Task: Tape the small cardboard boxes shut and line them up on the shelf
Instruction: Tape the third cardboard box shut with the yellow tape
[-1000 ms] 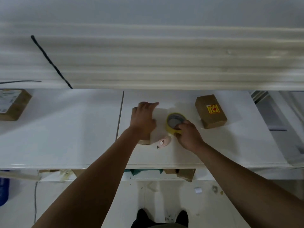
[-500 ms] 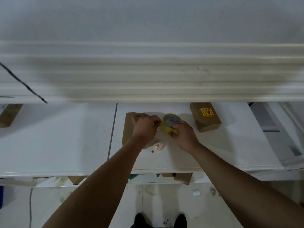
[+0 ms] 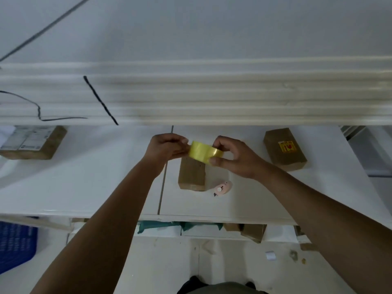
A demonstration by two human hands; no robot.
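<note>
A yellow tape roll (image 3: pixel 204 154) is held in the air above a small plain cardboard box (image 3: pixel 192 175) that lies on the white shelf (image 3: pixel 106 183). My right hand (image 3: pixel 235 159) grips the roll from the right, thumb under it. My left hand (image 3: pixel 167 148) pinches the roll's left edge, where the tape end seems to be. A second small box with a yellow and red sticker (image 3: pixel 284 148) lies on the shelf to the right. A third box with a white label (image 3: pixel 31 143) lies at the far left.
A small pink cutter (image 3: pixel 222 187) lies on the shelf just right of the plain box. An upper shelf edge (image 3: pixel 212 98) with black cables overhangs the back. Below are more cardboard pieces (image 3: pixel 252 231), green material and a blue crate (image 3: pixel 14 247).
The tape roll has come up off the shelf into both hands. My left hand left the plain box and now pinches the roll's edge; the box lies uncovered below.
</note>
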